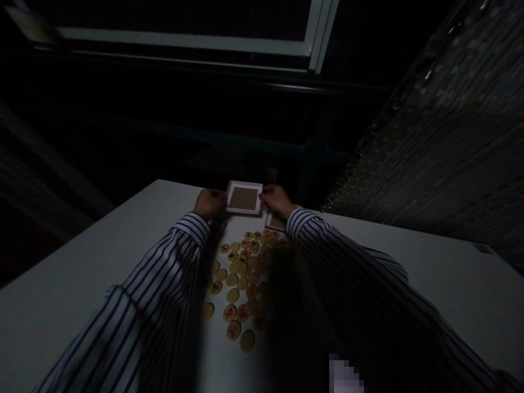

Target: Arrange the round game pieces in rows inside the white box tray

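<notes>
Striped sleeves point(164, 284) flank scattered discs point(241, 284); at twelve o'clock, left hand point(208, 203) and right hand point(277, 200) clasp the shallow box point(244, 197) by its sides; moving it likely calls for level handling.

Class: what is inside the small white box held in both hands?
Inside the box only a plain brown bottom shows; no discs lie in it, they are on the table. The left hand and right hand grip its sides, hiding its edges there.

The pale surface point(82, 284) carries many round wooden discs point(241, 278), lying flat and scattered, some with red or dark marks. At its far edge is a white-rimmed box point(244, 197); a second box point(275, 221) lies just beside it.
</notes>
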Action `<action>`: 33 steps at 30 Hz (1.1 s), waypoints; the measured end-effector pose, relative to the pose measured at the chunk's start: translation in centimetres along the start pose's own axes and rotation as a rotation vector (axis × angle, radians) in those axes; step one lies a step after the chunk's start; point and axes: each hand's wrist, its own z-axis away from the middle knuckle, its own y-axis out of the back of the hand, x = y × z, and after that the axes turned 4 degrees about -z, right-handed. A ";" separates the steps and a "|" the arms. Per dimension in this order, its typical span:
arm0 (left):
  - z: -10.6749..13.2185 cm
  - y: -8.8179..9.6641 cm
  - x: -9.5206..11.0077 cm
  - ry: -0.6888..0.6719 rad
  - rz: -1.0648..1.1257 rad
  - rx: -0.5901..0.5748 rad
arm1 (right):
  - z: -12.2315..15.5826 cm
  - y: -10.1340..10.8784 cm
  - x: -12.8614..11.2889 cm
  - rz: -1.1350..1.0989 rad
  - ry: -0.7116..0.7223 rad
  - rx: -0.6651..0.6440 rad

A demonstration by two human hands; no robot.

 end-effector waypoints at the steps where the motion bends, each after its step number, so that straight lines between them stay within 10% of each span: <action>1: 0.0 0.0 0.1 0.003 0.029 0.002 | 0.2 0.0 -0.2 -0.036 -0.014 0.000; 33: 4.6 2.7 4.4 0.085 0.602 -0.174 | 3.5 3.5 -2.8 -0.296 0.041 -0.076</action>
